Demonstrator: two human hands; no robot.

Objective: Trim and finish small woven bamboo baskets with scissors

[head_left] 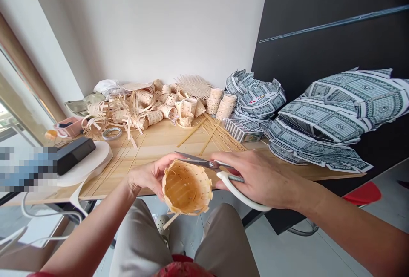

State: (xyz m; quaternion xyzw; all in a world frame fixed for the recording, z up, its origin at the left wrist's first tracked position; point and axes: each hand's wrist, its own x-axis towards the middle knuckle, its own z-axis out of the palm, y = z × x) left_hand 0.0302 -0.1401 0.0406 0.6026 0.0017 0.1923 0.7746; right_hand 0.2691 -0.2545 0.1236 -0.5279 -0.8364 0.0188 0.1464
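Tabletop is bearing cups. Left hand is gripping a basket; right hand is clasping scissors at its rim.

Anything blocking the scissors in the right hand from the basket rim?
Nothing visible: the scissors in the right hand have their blades at the far rim of the woven basket. The left hand, holding the basket's left side, has fingers close to the blade tips.
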